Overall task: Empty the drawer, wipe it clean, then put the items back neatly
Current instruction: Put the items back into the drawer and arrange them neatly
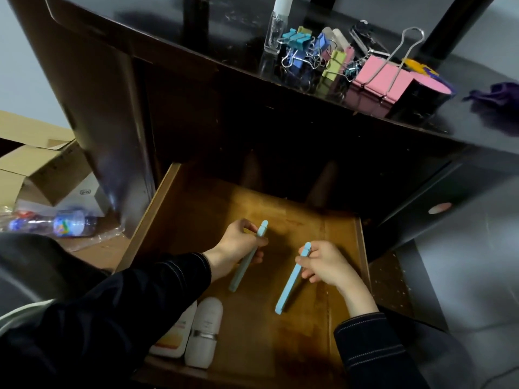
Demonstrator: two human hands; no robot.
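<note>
The wooden drawer (309,220) stands pulled out below the dark desk. My left hand (238,245) grips a long light-blue clip stick (238,276) near its upper end, over the drawer's left middle. My right hand (325,265) pinches a second light-blue clip stick (289,287) near its top, over the drawer's centre. Two white bottles (205,332) lie side by side in the drawer's near left corner, one with an orange label (171,338), partly hidden by my left sleeve.
On the desk top (196,37) lie several coloured binder clips (309,54), a large pink binder clip (384,77), a clear glass vial (273,32) and a purple cloth (497,96). Cardboard boxes (36,169) and a plastic bottle (70,223) lie on the floor at left.
</note>
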